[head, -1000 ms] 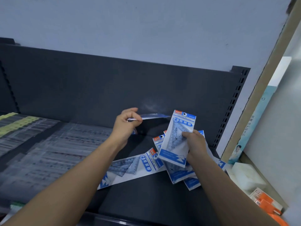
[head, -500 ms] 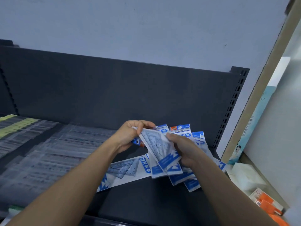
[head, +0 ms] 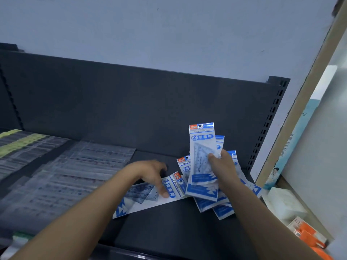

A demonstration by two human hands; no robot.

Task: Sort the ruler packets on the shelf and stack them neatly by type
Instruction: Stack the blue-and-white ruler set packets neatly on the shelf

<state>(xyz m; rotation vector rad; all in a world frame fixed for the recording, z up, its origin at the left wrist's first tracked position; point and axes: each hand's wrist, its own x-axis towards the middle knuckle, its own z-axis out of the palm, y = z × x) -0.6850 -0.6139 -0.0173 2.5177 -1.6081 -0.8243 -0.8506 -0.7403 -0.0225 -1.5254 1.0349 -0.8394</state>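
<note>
My right hand [head: 222, 167] grips a small stack of white-and-blue set-square packets [head: 202, 152], held upright above the dark shelf [head: 169, 228]. More packets of the same kind [head: 223, 209] lie fanned out on the shelf under that hand. A longer packet [head: 148, 197] with the same blue print lies flat and slanted to the left of them. My left hand [head: 152, 175] rests on this long packet, thumb pressing near its printed end; the other fingers are partly hidden.
Rows of clear straight-ruler packets [head: 71, 177] cover the left part of the shelf, some with yellow strips [head: 16, 143]. White boxes [head: 283, 203] and orange items [head: 308, 235] sit at the right. A perforated upright [head: 266, 124] and the dark back panel [head: 131, 102] bound the shelf.
My right hand lifted the small packets upright, away from my left hand. My left hand let go of them and dropped down onto the long packet lying on the shelf.
</note>
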